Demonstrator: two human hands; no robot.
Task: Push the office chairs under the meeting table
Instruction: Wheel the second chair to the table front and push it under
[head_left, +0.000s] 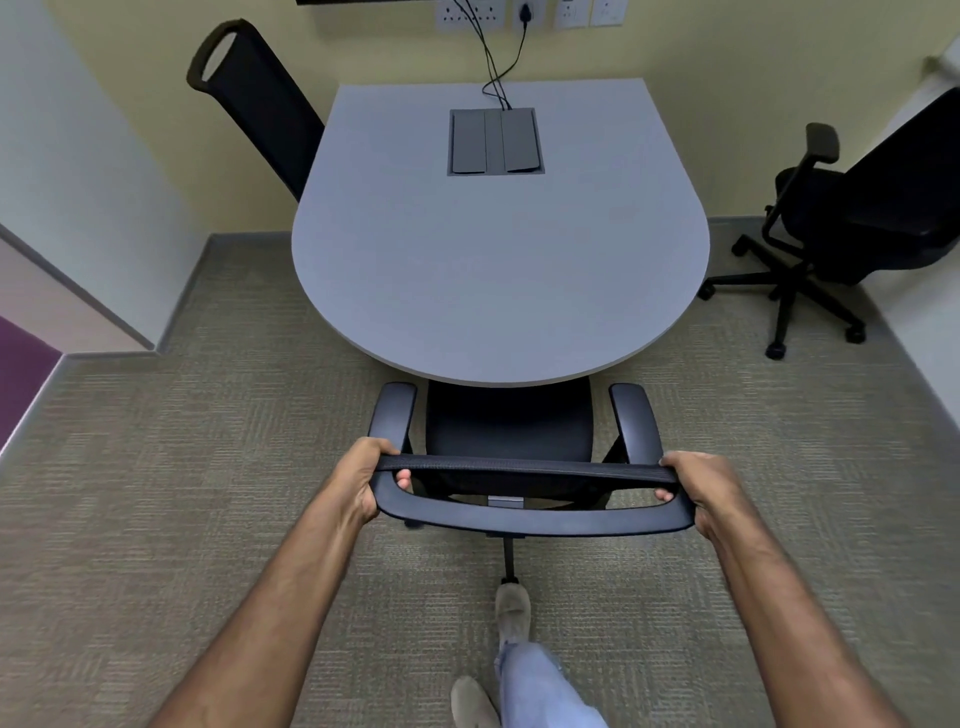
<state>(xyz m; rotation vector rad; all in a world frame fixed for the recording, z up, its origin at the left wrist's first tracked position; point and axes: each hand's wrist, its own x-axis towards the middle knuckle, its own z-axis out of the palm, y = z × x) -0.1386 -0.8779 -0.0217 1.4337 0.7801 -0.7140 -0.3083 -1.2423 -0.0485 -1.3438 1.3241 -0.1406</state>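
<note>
Gripping the near chair's (509, 441) backrest top, left hand (363, 480) and right hand (698, 488) clenched; seat partly under meeting table (498, 260).

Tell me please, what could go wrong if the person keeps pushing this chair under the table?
The armrests sit close to the table edge and may strike it. The person's shoe is near the chair base, so a caster could catch it. The third chair still stands apart by the wall.
</note>
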